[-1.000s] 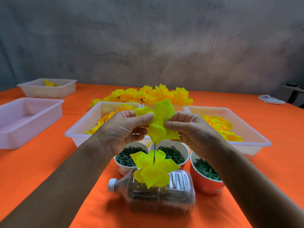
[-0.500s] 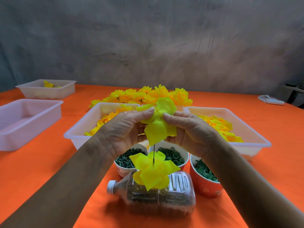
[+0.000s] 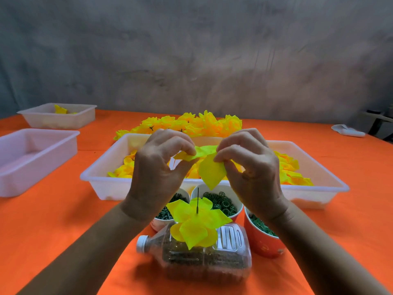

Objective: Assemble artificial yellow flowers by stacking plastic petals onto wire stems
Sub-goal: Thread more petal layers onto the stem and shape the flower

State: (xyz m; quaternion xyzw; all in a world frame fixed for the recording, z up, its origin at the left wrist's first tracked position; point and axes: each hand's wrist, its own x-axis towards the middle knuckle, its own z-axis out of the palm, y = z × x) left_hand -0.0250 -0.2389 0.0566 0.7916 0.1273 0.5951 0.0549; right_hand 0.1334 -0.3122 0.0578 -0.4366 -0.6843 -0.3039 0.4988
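- Petal piece (image 3: 209, 167), yellow and thin, is held up between the two hands above the wire stem (image 3: 197, 200); left hand (image 3: 157, 173) pinches its left lobe between thumb and curled fingers; right hand (image 3: 249, 173) pinches its right side the same way; the two hands stand close together, nearly touching at the fingertips
- Petal piece looks crumpled at the top, with one broad pointed lobe hanging down just above the stem's tip; its colour is bright lemon yellow
- Wire stem is thin and dark, standing upright; a stack of yellow petals (image 3: 197, 224) already sits on it, spread flat over a clear plastic bottle (image 3: 204, 258) lying on its side on the orange table (image 3: 53, 231)
- Counted from left to right: two white trays (image 3: 32, 158) at the left; two large trays (image 3: 100, 177) of yellow petals in the middle; three cups (image 3: 262, 241) of green parts by the bottle; one heap of finished flowers (image 3: 191, 124) behind
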